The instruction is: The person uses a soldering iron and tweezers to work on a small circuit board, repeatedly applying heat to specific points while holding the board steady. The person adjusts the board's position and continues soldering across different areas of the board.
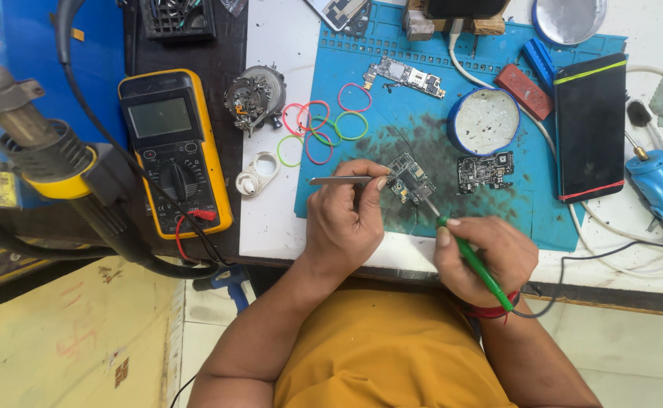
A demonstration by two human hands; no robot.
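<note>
A: Fingers first. The left hand (pixel 343 219) is curled shut around silver tweezers (pixel 340 180), with the fingertips at the edge of a small circuit board (pixel 411 181). The right hand (pixel 482 257) is closed pen-style on a green-handled probe (pixel 471 261), whose tip touches the same board.

B: Where does that board lie?

A: On the blue work mat (pixel 543 219), over a dark scorched patch, just in front of both hands. A second board (pixel 485 171) lies beside it, near a round blue-rimmed tin (pixel 484 121).

B: What might go wrong?

A: I'd judge the probe tip could skid across neighbouring contacts, since the board is only steadied at one corner. The loose coloured rubber bands (pixel 324 125) and the yellow multimeter (pixel 173 147) with its trailing leads are near; a snagged lead could tug the probe.
</note>
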